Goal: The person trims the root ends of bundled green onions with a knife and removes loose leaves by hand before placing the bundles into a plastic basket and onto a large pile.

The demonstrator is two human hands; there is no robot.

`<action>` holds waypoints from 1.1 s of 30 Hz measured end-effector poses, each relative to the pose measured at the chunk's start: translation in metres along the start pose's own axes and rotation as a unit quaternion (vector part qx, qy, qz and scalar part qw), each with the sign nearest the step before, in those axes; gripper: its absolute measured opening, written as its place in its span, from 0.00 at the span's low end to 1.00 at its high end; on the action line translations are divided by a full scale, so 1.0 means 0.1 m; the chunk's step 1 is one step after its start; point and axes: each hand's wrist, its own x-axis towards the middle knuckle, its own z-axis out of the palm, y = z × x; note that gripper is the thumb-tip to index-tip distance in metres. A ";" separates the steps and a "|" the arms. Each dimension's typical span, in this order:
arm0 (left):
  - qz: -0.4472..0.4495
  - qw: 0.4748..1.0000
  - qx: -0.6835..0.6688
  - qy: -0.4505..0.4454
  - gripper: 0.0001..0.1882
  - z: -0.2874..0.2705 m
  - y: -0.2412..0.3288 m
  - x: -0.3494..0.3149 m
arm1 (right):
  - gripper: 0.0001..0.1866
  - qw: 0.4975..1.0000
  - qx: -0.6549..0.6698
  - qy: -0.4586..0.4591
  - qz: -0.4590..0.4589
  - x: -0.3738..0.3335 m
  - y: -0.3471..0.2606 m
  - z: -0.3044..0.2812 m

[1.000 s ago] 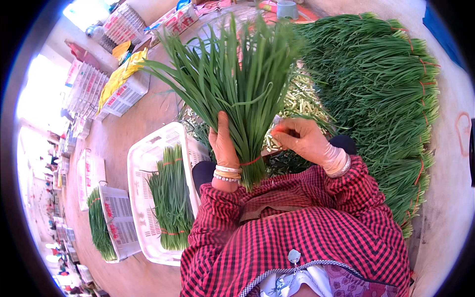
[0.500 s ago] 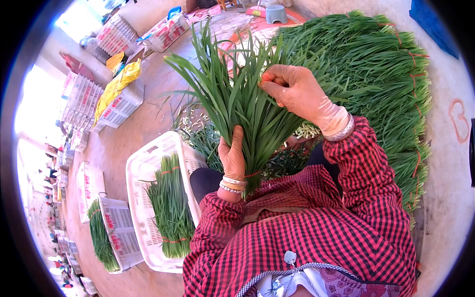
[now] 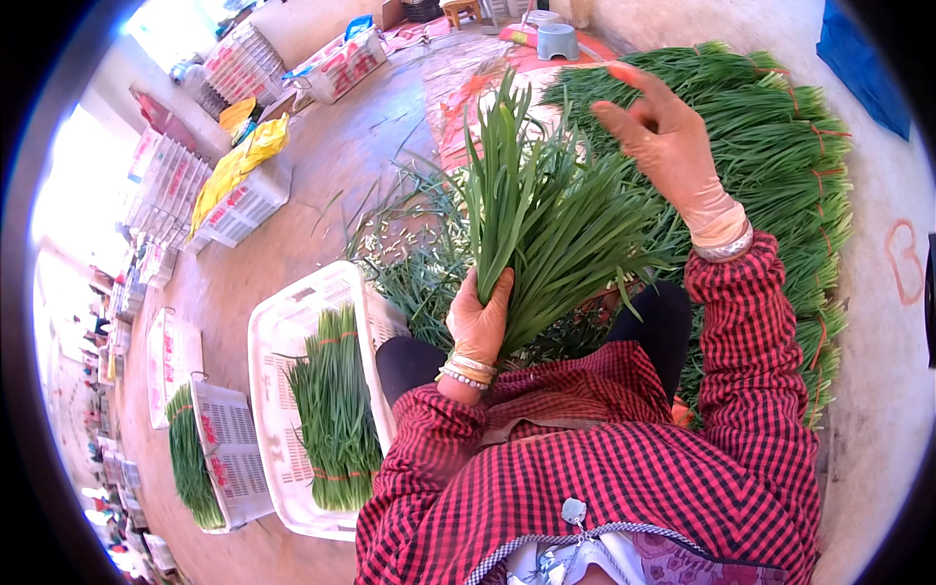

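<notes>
My left hand [image 3: 480,317] is closed around a bunch of garlic chives [image 3: 546,224] in front of my lap. The long flat leaves fan up and to the right out of the grip. My right hand [image 3: 673,156] is raised to the right of the bunch, apart from it, its thumb and forefinger spread and nothing visible between them. Behind that hand lies a big heap of tied garlic chives [image 3: 760,214] with red bands around the bunches. Both hands look gloved.
At my left stands a white plastic basket [image 3: 268,390] with banded chives [image 3: 336,409] in it. Beyond it is a smaller crate [image 3: 234,458]. Loose trimmings [image 3: 409,234] litter the floor ahead. Stacked crates [image 3: 166,195] line the left side; a grey-blue stool [image 3: 558,42] stands far off.
My right hand has left the leaves and moved up and to the right, its fingers spreading. The bunch in my left hand has shifted right, its leaves now leaning further right.
</notes>
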 end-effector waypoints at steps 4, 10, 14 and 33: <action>0.013 1.000 0.014 -0.020 0.21 0.06 0.08 -0.06 | 0.25 0.987 0.092 -0.104 -0.078 -0.02 -0.34 0.19; 0.020 0.999 0.038 -0.031 0.21 0.03 0.03 -0.09 | 0.06 0.978 0.034 -0.020 -0.203 0.09 -0.19 0.26; 0.006 0.998 -0.045 -0.033 0.20 0.01 -0.14 0.04 | 0.07 0.979 0.074 0.128 -0.138 0.29 0.33 -0.10; -0.077 0.972 -0.033 -0.221 0.17 -0.25 0.41 0.41 | 0.26 0.784 0.517 -0.160 0.303 -1.60 0.56 1.29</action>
